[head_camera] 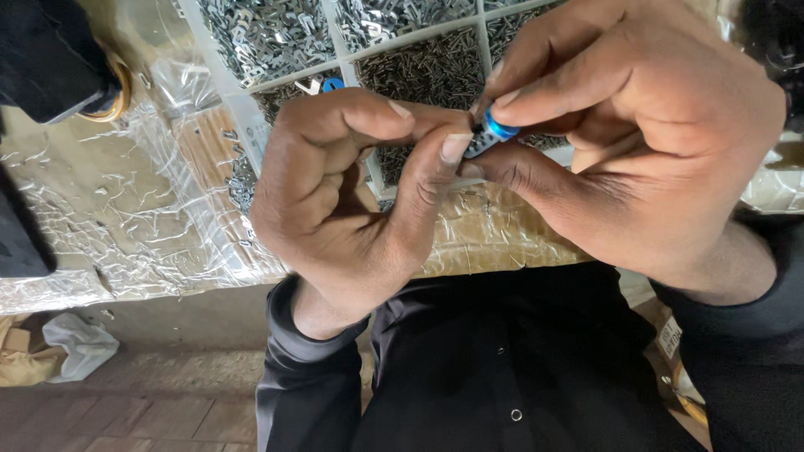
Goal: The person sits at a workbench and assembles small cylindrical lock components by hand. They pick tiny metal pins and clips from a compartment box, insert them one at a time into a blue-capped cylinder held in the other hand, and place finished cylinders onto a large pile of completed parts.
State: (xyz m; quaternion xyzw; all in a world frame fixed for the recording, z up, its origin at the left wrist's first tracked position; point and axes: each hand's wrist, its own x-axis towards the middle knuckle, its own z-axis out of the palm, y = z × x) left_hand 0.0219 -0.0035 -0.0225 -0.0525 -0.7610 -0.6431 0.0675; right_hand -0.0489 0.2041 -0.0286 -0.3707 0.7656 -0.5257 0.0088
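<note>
left hand (pixel 352 201): curled up in front of the tray, thumb and forefinger pinching the near end of a small part, other fingers tucked loosely into the palm

right hand (pixel 645 134): coming in from the right side, thumb and first two fingertips clamped on the same part from above and below, so both hands have hold of it at once

part (pixel 492 134): tiny thing with a blue ring or cap and a greyish metal bit next to it, mostly buried between the fingertips, can't really make out its full shape; it's held up in the air over the front edge of the tray, between the two hands

tray (pixel 251 125): white divided box sitting at the back of the bench, its walls splitting it into several compartments

metal bits (pixel 268 33): the compartments are heaped with small silvery and darker metal pieces, flat stamped-looking ones on the left, thin pin-like ones in the middle one right behind the hands

blue piece (pixel 333 84): another little blue thing peeking out in the tray just above the left knuckles

bench (pixel 109 226): wrapped in crinkly clear plastic over a wooden-looking top, a few stray metal bits scattered beside the tray

sleeves (pixel 310 368): dark, both arms, dark shirt with a snap button below

floor (pixel 126 410): brick-ish paving under the bench edge, with a crumpled white rag (pixel 79 343) at lower left
</note>
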